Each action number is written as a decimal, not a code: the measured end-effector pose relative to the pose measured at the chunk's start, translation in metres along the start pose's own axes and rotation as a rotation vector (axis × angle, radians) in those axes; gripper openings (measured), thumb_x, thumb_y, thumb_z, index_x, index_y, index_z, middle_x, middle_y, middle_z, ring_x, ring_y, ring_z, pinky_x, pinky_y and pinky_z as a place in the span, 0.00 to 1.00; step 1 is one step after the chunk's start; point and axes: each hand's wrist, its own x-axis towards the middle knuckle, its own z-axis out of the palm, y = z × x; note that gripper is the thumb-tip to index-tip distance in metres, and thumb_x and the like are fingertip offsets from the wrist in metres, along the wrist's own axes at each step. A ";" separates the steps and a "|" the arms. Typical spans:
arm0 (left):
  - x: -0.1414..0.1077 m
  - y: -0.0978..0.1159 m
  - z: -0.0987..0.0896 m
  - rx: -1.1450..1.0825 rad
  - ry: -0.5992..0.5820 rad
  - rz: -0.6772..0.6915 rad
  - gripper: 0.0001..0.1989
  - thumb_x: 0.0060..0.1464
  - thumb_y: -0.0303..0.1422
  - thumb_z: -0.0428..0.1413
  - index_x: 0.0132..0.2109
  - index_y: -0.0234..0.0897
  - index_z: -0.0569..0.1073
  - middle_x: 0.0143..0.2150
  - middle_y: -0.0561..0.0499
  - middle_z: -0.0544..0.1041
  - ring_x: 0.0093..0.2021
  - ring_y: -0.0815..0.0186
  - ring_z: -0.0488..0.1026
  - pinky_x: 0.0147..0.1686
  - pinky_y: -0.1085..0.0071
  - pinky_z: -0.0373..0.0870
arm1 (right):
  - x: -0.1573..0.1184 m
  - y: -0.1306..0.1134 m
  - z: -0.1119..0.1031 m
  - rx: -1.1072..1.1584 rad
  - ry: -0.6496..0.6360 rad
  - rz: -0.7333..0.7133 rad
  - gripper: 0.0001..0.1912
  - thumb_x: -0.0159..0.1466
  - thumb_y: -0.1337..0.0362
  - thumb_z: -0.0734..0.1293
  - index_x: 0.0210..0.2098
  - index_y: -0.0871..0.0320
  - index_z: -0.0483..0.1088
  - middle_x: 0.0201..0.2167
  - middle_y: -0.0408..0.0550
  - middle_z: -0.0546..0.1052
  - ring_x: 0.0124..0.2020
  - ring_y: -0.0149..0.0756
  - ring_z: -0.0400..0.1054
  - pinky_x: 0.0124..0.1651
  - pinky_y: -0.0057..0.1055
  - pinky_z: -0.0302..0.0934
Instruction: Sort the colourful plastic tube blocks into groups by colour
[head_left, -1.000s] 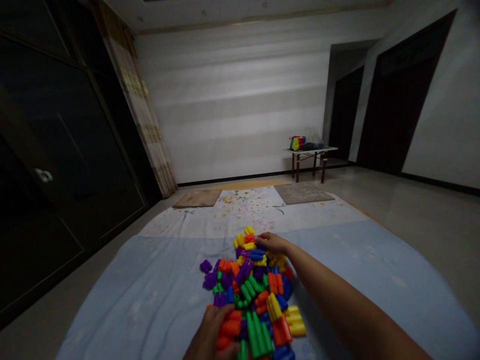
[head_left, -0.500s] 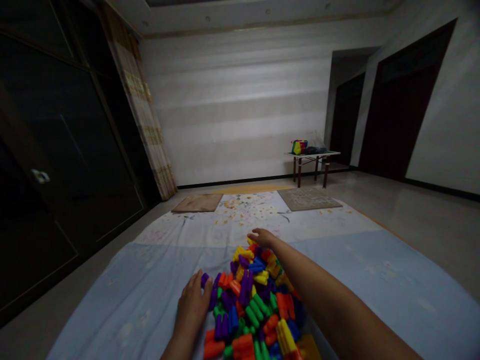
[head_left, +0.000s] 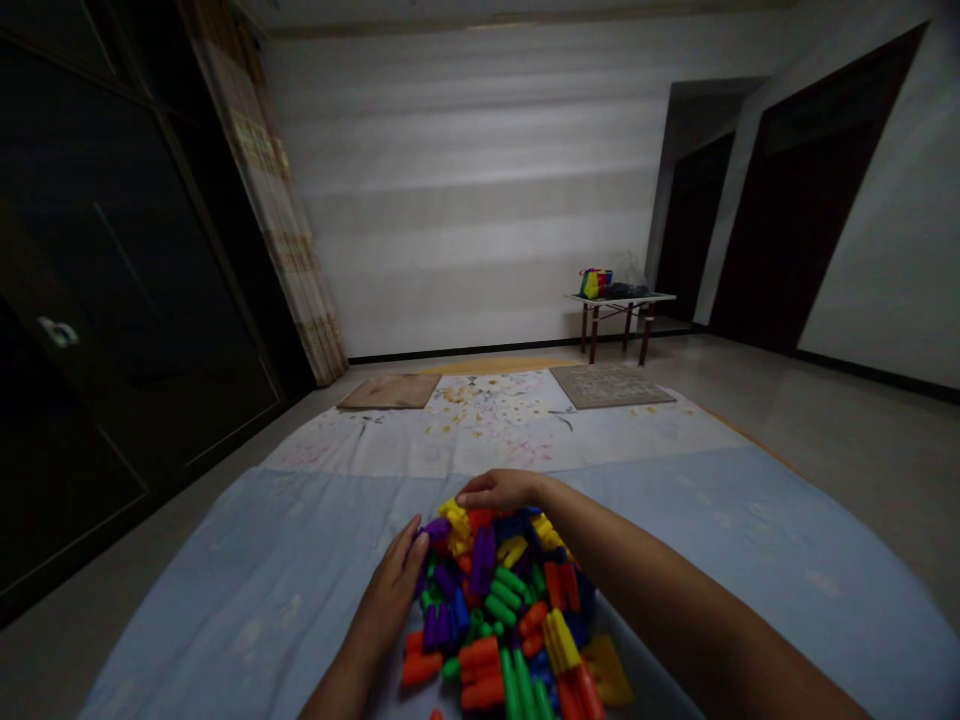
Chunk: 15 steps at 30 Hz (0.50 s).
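A heap of colourful plastic pieces (head_left: 504, 598) in red, green, purple, blue and yellow lies close in front of me, on what looks like a grey tray or box, mostly covered. My left hand (head_left: 395, 577) lies along the left side of the heap, fingers stretched out, fingertips beside a purple piece (head_left: 435, 530). Across the far edge of the pile reaches my right hand (head_left: 501, 488), its fingers extended over yellow and red pieces and touching a yellow piece (head_left: 452, 515). Neither hand is closed round a piece.
A blue and white flowered cloth (head_left: 300, 560) spreads under everything. Two flat mats, one brown (head_left: 391, 391) and one grey (head_left: 611, 386), lie at its far edge. Beyond stands a small table (head_left: 621, 298) with a colourful bag (head_left: 595, 284) and a plastic bag.
My right hand has moved left and nearer, and the far part of the heap is now more compact. My left hand has shifted slightly forward and right. The view has tilted down a little.
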 end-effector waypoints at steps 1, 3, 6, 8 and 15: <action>-0.003 0.001 -0.002 -0.011 -0.009 0.009 0.31 0.56 0.47 0.39 0.60 0.31 0.59 0.63 0.42 0.59 0.63 0.62 0.53 0.63 0.60 0.46 | -0.007 -0.004 0.000 0.035 0.003 -0.056 0.26 0.56 0.44 0.63 0.44 0.55 0.73 0.39 0.41 0.77 0.43 0.37 0.68 0.49 0.29 0.59; -0.010 0.000 -0.005 -0.009 -0.023 0.026 0.30 0.56 0.47 0.40 0.59 0.32 0.61 0.62 0.43 0.60 0.63 0.62 0.54 0.63 0.60 0.47 | -0.021 -0.007 -0.002 0.095 0.070 -0.099 0.27 0.57 0.44 0.61 0.46 0.57 0.72 0.40 0.42 0.77 0.43 0.36 0.68 0.48 0.29 0.60; -0.020 -0.003 -0.009 0.034 -0.050 0.075 0.30 0.54 0.48 0.43 0.58 0.32 0.62 0.61 0.43 0.62 0.62 0.61 0.56 0.62 0.61 0.49 | -0.043 -0.001 -0.010 0.065 0.272 -0.036 0.28 0.59 0.45 0.59 0.46 0.59 0.71 0.40 0.46 0.77 0.41 0.37 0.69 0.44 0.30 0.62; -0.029 -0.007 -0.011 0.081 -0.072 0.098 0.32 0.52 0.48 0.46 0.58 0.32 0.61 0.62 0.42 0.61 0.62 0.60 0.56 0.62 0.61 0.50 | -0.060 0.009 -0.015 -0.027 0.371 0.060 0.27 0.58 0.45 0.60 0.45 0.61 0.72 0.39 0.49 0.77 0.39 0.38 0.69 0.41 0.30 0.62; -0.077 -0.012 -0.011 0.431 -0.110 0.269 0.39 0.42 0.50 0.55 0.61 0.43 0.59 0.64 0.44 0.57 0.62 0.51 0.54 0.59 0.50 0.54 | -0.146 0.017 0.008 -0.281 0.341 0.292 0.38 0.46 0.39 0.67 0.49 0.58 0.69 0.39 0.53 0.76 0.36 0.42 0.70 0.35 0.31 0.61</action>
